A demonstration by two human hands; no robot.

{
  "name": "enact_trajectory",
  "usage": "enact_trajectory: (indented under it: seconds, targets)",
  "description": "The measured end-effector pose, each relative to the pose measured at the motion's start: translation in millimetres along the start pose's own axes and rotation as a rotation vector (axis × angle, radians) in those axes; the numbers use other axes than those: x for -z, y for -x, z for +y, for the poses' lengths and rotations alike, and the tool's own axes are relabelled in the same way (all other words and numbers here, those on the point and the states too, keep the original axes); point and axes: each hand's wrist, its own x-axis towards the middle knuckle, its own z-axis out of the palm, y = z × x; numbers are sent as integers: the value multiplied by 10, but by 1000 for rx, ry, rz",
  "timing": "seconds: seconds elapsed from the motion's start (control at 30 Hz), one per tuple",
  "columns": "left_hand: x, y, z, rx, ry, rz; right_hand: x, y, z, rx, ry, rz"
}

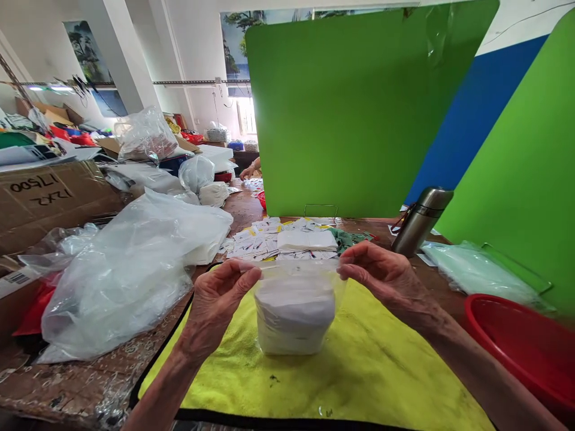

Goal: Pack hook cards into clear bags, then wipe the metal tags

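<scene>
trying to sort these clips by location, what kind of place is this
Probably a small packing workshop: a clear plastic bag of white folded pieces stands on a yellow cloth mat, with a brown cardboard box marked in black and large translucent plastic bags alongside.

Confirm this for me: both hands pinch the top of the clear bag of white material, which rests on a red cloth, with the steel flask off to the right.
Not quite: the head view shows that the cloth is yellow with a black edge, not red. The rest stands: both hands, left and right, pinch the bag, and the flask is at right.
</scene>
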Motion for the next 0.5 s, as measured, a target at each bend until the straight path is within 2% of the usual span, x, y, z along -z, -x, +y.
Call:
enact_trajectory:
  seconds: [0.17, 0.33, 0.5]
  targets:
    - [10, 0, 12, 25, -54, 17, 1, 14, 26, 133, 286, 47]
    - [19, -20, 32, 48, -82, -19, 37, 13, -8, 123, 268, -11]
    - [15, -21, 101, 37, -124, -55, 60, 5, -50, 198, 378, -15]
